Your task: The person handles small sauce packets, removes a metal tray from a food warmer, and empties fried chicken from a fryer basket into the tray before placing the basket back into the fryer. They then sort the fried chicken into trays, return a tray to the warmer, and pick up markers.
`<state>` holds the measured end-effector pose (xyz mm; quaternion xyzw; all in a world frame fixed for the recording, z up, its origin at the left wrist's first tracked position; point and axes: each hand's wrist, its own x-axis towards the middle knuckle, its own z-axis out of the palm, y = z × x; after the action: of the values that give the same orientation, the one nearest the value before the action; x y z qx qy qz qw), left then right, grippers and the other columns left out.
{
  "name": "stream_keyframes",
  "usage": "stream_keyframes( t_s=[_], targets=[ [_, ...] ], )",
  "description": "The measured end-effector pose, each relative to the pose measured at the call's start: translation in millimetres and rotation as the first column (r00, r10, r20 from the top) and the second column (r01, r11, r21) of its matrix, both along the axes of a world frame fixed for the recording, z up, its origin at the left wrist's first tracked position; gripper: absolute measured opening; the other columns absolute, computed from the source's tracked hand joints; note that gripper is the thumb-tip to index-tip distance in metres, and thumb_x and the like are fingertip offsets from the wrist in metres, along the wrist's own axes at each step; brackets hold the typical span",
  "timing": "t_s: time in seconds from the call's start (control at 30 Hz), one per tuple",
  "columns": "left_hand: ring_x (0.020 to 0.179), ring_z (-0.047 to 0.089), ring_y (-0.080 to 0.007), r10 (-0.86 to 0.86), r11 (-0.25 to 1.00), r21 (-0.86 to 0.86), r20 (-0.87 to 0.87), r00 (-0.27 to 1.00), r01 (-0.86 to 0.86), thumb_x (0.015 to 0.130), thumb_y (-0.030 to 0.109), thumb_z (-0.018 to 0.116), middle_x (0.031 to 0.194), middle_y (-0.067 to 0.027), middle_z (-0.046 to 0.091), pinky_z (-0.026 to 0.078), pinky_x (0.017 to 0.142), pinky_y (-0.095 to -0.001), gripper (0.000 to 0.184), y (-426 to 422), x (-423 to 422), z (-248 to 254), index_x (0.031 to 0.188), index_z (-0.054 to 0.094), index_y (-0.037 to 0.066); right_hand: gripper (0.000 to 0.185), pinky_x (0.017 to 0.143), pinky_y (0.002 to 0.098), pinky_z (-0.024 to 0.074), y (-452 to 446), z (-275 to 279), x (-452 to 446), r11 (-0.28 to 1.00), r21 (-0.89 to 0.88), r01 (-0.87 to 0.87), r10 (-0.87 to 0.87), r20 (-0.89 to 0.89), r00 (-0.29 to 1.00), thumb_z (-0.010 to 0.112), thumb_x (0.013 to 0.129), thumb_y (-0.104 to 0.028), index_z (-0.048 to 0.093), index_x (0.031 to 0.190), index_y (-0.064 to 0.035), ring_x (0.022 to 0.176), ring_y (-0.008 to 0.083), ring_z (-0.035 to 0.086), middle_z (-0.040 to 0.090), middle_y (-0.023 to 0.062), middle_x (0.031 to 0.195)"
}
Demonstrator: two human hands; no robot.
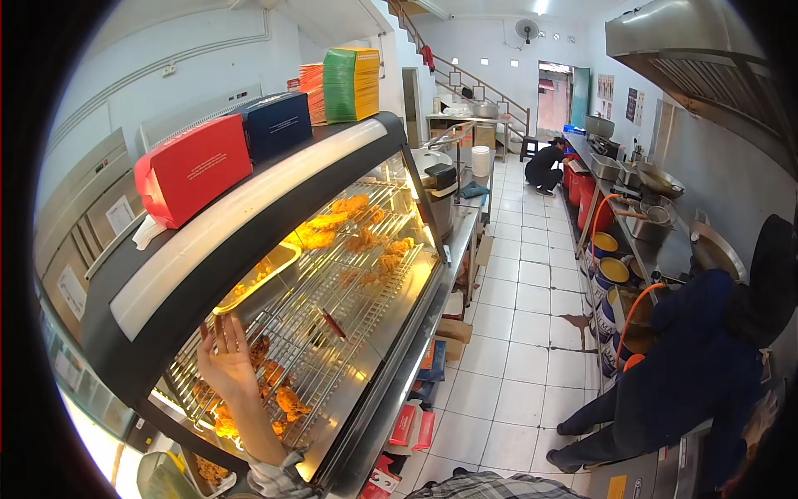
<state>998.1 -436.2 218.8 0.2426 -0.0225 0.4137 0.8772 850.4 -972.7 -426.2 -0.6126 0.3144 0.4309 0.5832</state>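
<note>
My left hand (pixel 227 359) is raised inside the lit display warmer, palm up, with its fingers apart near the front edge of a yellow tray (pixel 291 259). Whether the fingertips touch the tray is hard to tell. Below and beside the wrist, pieces of fried chicken (pixel 291 403) lie on the wire rack (pixel 291 333). More fried chicken (pixel 332 224) sits toward the far end, and red-handled tongs (pixel 333 324) rest on the rack. My right hand is out of view.
A red box (pixel 195 170), a dark blue box (pixel 278 125) and stacked cartons (pixel 352 83) stand on the warmer. A person in dark clothes (pixel 690 374) stands at right; another person (pixel 544 169) crouches farther back. Paint buckets (pixel 613 273) line the right counter.
</note>
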Motion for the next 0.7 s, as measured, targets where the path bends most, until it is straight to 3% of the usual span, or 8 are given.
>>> stream_keyframes(
  t_s=[0.2, 0.33, 0.37, 0.5, 0.6, 0.63, 0.67, 0.7],
  targets=[
    [0.131, 0.038, -0.0346, 0.059, 0.998, 0.017, 0.116, 0.992, -0.061, 0.091, 0.012, 0.042, 0.135, -0.0232, 0.043, 0.036, 0.11, -0.0431, 0.042, -14, -50, 16, 0.126, 0.04, -0.011, 0.03, 0.08, 0.0368, 0.0514, 14, 15, 25, 1.0, -0.014, -0.006, 0.008, 0.123, 0.992, 0.062, 0.082, -0.012, 0.059, 0.111, -0.0038, 0.097, 0.0269, 0.059, 0.061, 0.0145, 0.106],
    [0.136, 0.03, -0.0342, -0.009, 0.996, 0.092, 0.154, 0.988, -0.005, 0.092, 0.013, 0.039, 0.142, -0.0214, 0.036, 0.034, 0.111, -0.0431, 0.053, -22, -83, 16, 0.138, 0.028, -0.011, 0.033, 0.084, 0.0356, 0.0503, 50, 25, 92, 0.996, 0.085, -0.021, -0.025, 0.506, 0.862, 0.062, 0.081, -0.01, 0.058, 0.112, -0.0043, 0.101, 0.0266, 0.058, 0.06, 0.0144, 0.109],
    [0.137, 0.029, -0.034, -0.031, 0.994, 0.106, 0.156, 0.987, 0.015, 0.092, 0.013, 0.038, 0.143, -0.0211, 0.034, 0.034, 0.111, -0.0431, 0.054, -25, -89, 15, 0.139, 0.026, -0.011, 0.034, 0.09, 0.034, 0.047, 65, 64, 109, 0.984, 0.075, -0.16, 0.051, 0.748, 0.662, 0.056, 0.083, -0.006, 0.055, 0.118, -0.0038, 0.107, 0.0235, 0.054, 0.058, 0.0138, 0.111],
    [0.135, 0.03, -0.0367, -0.062, 0.992, 0.117, 0.118, 0.991, 0.048, 0.091, 0.016, 0.041, 0.142, -0.0223, 0.032, 0.037, 0.11, -0.0436, 0.06, -35, -107, 13, 0.14, 0.022, -0.012, 0.031, 0.094, 0.033, 0.0447, 156, 359, 165, 0.939, 0.238, -0.246, -0.09, 0.866, 0.493, 0.049, 0.098, -0.023, 0.049, 0.121, -0.0012, 0.104, 0.0201, 0.057, 0.059, 0.0089, 0.114],
    [0.133, 0.032, -0.038, -0.141, 0.986, 0.112, 0.136, 0.981, 0.126, 0.088, 0.015, 0.045, 0.134, -0.0207, 0.04, 0.041, 0.107, -0.0437, 0.062, -36, -121, 9, 0.139, 0.024, -0.012, 0.034, 0.089, 0.0369, 0.0445, 206, 439, 226, 0.877, 0.243, -0.414, -0.096, 0.933, 0.346, 0.059, 0.092, -0.027, 0.052, 0.117, -0.0038, 0.103, 0.0197, 0.053, 0.057, 0.0102, 0.112],
    [0.131, 0.037, -0.037, -0.115, 0.992, 0.066, 0.094, 0.989, 0.109, 0.087, 0.016, 0.045, 0.132, -0.0177, 0.043, 0.042, 0.105, -0.0429, 0.059, -39, -125, 8, 0.138, 0.03, -0.01, 0.027, 0.083, 0.0357, 0.0455, 227, 498, 223, 0.847, 0.299, -0.438, -0.164, 0.933, 0.321, 0.05, 0.097, -0.023, 0.054, 0.115, -0.003, 0.097, 0.0202, 0.055, 0.059, 0.0127, 0.108],
    [0.127, 0.042, -0.0356, -0.132, 0.987, 0.102, 0.075, 0.988, 0.124, 0.087, 0.017, 0.046, 0.131, -0.0143, 0.045, 0.043, 0.102, -0.0413, 0.058, -48, -135, 6, 0.138, 0.034, -0.006, 0.032, 0.082, 0.0338, 0.0462, 269, 541, 242, 0.732, 0.424, -0.534, -0.348, 0.906, 0.242, 0.049, 0.098, -0.028, 0.054, 0.116, -0.0022, 0.097, 0.0208, 0.056, 0.058, 0.0143, 0.112],
    [0.125, 0.043, -0.0331, -0.096, 0.986, 0.139, 0.031, 0.995, 0.091, 0.088, 0.019, 0.047, 0.128, -0.0193, 0.045, 0.045, 0.099, -0.0385, 0.055, -52, -139, 6, 0.136, 0.035, -0.005, 0.038, 0.083, 0.0343, 0.0471, 283, 557, 257, 0.538, 0.588, -0.603, -0.426, 0.808, 0.408, 0.046, 0.098, -0.034, 0.051, 0.119, -0.0027, 0.098, 0.0208, 0.056, 0.056, 0.0153, 0.118]
  ],
)
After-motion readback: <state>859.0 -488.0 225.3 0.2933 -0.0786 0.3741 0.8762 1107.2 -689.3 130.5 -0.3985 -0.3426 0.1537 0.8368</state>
